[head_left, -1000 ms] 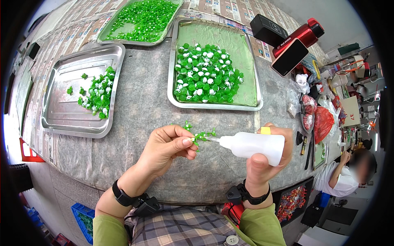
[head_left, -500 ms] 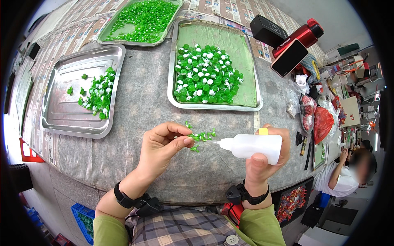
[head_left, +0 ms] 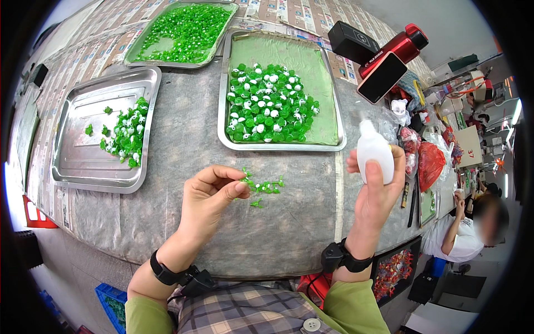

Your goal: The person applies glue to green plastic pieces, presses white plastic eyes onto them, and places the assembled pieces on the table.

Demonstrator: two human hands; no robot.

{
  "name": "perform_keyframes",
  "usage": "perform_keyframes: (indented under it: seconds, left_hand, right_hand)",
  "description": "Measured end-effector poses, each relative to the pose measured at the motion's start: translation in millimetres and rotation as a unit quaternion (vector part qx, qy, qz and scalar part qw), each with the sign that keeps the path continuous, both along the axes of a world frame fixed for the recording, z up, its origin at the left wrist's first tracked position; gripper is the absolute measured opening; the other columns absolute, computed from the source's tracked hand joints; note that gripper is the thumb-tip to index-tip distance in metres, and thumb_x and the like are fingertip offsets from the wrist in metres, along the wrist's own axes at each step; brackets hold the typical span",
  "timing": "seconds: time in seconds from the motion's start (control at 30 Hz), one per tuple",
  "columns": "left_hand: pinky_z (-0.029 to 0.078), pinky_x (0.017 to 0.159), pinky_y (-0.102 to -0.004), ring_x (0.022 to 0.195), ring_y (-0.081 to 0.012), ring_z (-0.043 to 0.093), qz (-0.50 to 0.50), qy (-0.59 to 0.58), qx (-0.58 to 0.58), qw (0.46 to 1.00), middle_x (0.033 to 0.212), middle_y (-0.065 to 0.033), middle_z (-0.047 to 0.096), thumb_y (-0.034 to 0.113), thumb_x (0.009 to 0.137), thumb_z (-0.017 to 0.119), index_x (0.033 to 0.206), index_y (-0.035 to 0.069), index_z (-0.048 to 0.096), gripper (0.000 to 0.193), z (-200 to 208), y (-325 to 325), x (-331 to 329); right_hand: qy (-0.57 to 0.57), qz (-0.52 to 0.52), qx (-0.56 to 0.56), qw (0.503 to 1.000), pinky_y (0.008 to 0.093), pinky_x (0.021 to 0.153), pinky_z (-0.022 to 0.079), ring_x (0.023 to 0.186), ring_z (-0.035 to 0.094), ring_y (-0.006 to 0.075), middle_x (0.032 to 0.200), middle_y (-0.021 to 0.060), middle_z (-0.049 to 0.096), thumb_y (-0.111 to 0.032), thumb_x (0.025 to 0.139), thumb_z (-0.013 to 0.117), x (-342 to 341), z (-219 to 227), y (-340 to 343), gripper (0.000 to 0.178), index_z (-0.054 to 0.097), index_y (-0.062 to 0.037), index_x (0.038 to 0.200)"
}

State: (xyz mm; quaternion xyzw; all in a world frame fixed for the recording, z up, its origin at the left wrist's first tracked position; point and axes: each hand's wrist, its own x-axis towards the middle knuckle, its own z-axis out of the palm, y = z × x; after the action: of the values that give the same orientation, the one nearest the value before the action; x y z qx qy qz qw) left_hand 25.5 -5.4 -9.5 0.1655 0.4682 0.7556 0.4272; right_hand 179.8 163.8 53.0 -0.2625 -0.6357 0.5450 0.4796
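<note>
My left hand (head_left: pixel 210 195) is closed in a pinch, thumb against forefinger, on a tiny green plastic piece mostly hidden by the fingertips. Just right of it, several small green pieces (head_left: pixel 268 187) lie on the grey table cover (head_left: pixel 295 222). My right hand (head_left: pixel 379 186) is wrapped round a white squeeze bottle (head_left: pixel 374 150), held nozzle up, apart from my left hand. Beyond my hands, a metal tray with a green lining (head_left: pixel 328 100) bears a heap of green and white beads (head_left: pixel 270 103).
At the left, a metal tray (head_left: pixel 83 145) holds small green-and-white figures (head_left: pixel 130 131). Farther back is another tray of green pieces (head_left: pixel 183 28). A phone (head_left: pixel 382 78), a red flask (head_left: pixel 397 49) and a black box (head_left: pixel 353 40) stand back right. A co-worker (head_left: pixel 453 234) sits far right.
My right hand has drawn the bottle away to the right and turned it from lying sideways to nozzle up. My left hand keeps its pinch. The whole view has shifted slightly.
</note>
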Motion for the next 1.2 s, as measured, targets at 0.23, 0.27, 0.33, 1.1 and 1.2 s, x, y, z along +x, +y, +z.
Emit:
perform_keyframes:
  seconds: [0.23,0.27,0.33,1.1,1.2]
  left_hand:
    - [0.048,0.064,-0.0238,0.068,-0.0120,0.058,0.012,-0.025,-0.020,0.999,0.075,-0.0063,0.060,0.005,0.077,0.060,0.088,0.000,0.056,0.013,-3,2,-1]
    - [0.048,0.064,-0.0238,0.068,-0.0120,0.058,0.010,-0.024,-0.025,0.999,0.075,-0.0061,0.060,0.005,0.077,0.060,0.088,0.000,0.056,0.013,-3,2,-2]
    - [0.048,0.064,-0.0237,0.068,-0.0120,0.058,0.007,-0.028,-0.020,0.999,0.075,-0.0060,0.060,0.005,0.077,0.060,0.088,0.000,0.056,0.013,-4,2,-2]
    - [0.048,0.064,-0.0233,0.069,-0.0112,0.057,-0.038,-0.042,-0.003,0.998,0.079,-0.0064,0.060,0.005,0.077,0.059,0.087,0.000,0.057,0.012,0,-3,-2]
    - [0.048,0.066,-0.0233,0.073,-0.0109,0.056,-0.053,-0.022,0.037,0.998,0.083,-0.0069,0.059,0.004,0.077,0.059,0.087,-0.001,0.057,0.011,3,1,-1]
  right_hand:
    - [-0.114,-0.028,-0.089,0.989,0.0263,0.084,0.040,0.097,0.052,0.0158,0.107,0.0155,0.053,-0.003,0.077,0.057,51,-68,76,0.037,0.041,0.0029,0.110]
    - [-0.124,-0.033,-0.084,0.988,0.0274,0.084,0.040,0.097,0.051,0.0162,0.108,0.0148,0.053,-0.003,0.077,0.057,58,-76,81,0.036,0.042,0.0023,0.109]
    - [-0.143,-0.060,-0.064,0.986,0.0274,0.083,0.041,0.095,0.052,0.0168,0.106,0.0136,0.053,-0.003,0.076,0.059,71,-88,87,0.037,0.042,0.0013,0.109]
    - [-0.338,0.140,0.248,0.897,0.0326,0.058,0.044,0.069,0.055,0.0228,0.074,0.0079,0.053,-0.002,0.067,0.062,-47,-12,-6,0.037,0.041,-0.0046,0.097]
    - [-0.317,0.236,0.248,0.884,0.0310,0.055,0.044,0.068,0.056,0.0228,0.080,0.0088,0.052,0.002,0.066,0.061,-43,-8,-32,0.039,0.042,-0.0044,0.099]
